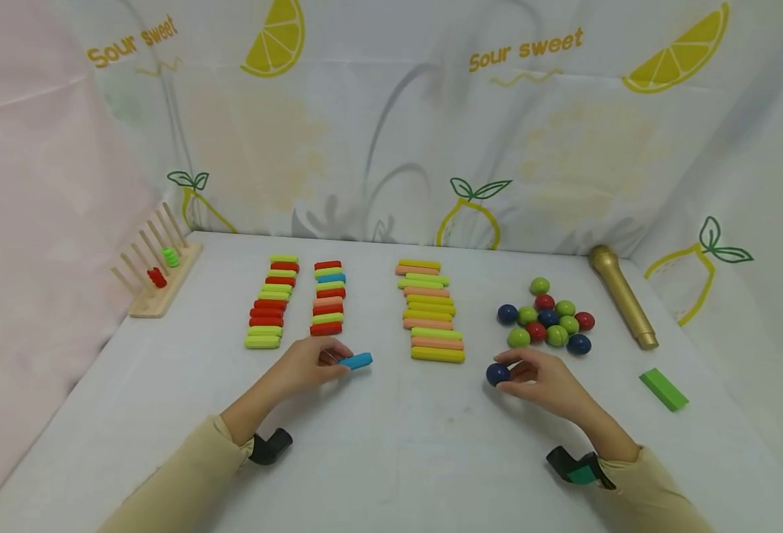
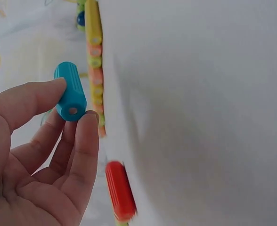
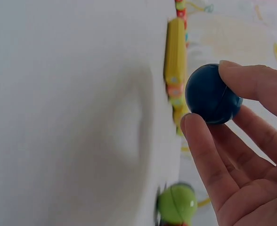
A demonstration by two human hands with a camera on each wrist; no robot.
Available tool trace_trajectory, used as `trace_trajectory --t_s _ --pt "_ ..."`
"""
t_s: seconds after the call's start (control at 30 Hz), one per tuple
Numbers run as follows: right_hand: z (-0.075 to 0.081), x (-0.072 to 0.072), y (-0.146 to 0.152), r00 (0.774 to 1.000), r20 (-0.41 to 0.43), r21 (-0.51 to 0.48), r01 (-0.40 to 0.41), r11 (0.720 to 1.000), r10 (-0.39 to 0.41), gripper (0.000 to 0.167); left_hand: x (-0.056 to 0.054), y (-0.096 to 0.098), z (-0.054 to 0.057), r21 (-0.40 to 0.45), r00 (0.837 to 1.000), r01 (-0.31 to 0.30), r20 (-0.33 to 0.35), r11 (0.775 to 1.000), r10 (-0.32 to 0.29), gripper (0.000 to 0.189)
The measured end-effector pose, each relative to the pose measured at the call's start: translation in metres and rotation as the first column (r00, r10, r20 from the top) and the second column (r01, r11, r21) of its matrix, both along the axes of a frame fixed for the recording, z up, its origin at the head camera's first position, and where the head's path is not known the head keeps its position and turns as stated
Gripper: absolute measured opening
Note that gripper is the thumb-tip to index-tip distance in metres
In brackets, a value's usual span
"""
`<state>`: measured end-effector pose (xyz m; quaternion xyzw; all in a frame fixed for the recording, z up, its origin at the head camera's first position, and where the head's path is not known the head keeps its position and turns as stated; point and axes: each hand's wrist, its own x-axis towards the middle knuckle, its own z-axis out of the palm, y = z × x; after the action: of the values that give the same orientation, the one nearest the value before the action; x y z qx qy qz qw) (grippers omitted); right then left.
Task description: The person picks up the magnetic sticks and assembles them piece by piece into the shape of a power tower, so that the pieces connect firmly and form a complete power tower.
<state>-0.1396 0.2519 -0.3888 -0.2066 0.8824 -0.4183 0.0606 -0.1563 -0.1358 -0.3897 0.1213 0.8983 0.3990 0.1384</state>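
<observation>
My left hand (image 1: 306, 367) pinches a short blue ribbed stick (image 1: 358, 360) between thumb and fingers; a small hole marks the end of the stick (image 2: 72, 101) in the left wrist view. Behind that hand lies a column of short red, green, blue and orange sticks (image 1: 328, 303). With thumb and fingertips my right hand (image 1: 545, 381) holds a dark blue ball (image 1: 497, 374), whose seam shows in the right wrist view. Beyond it sits a cluster of green, red and dark blue balls (image 1: 556, 335). Between the hands is a column of yellow, orange and green sticks (image 1: 437, 354).
Further left runs another column of red and green sticks (image 1: 262, 342). A wooden peg rack (image 1: 165, 289) with red and green rings stands at the far left. On the right lie a gold microphone (image 1: 621, 292) and a green block (image 1: 664, 389). A printed cloth (image 1: 365, 111) hangs behind the table.
</observation>
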Motion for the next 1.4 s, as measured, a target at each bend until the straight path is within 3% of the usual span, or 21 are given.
trace_trajectory --t_s 0.23,0.63,1.07,1.2,1.4 --pt "-0.002 -0.005 -0.03 0.995 0.02 -0.022 -0.094 0.995 0.094 0.037 0.004 0.024 0.002 0.035 0.998 0.057 -0.001 0.998 -0.057 0.023" --pt "-0.002 -0.008 -0.066 0.984 0.033 -0.06 -0.172 0.983 0.174 0.034 0.008 0.048 0.002 0.035 0.985 0.175 -0.019 0.984 -0.174 0.021" --pt "-0.007 -0.008 -0.084 0.971 0.033 -0.094 -0.233 0.968 0.237 0.032 0.008 0.058 -0.001 0.059 0.978 0.208 -0.003 0.976 -0.209 0.017" --pt "-0.009 -0.009 -0.088 0.965 0.051 -0.141 -0.249 0.958 0.258 0.034 0.007 0.061 -0.003 0.073 0.974 0.221 0.025 0.972 -0.224 0.024" --pt "-0.011 -0.01 -0.088 0.962 0.078 -0.171 -0.247 0.954 0.263 0.039 0.011 0.064 -0.001 0.067 0.961 0.26 0.081 0.963 -0.265 0.053"
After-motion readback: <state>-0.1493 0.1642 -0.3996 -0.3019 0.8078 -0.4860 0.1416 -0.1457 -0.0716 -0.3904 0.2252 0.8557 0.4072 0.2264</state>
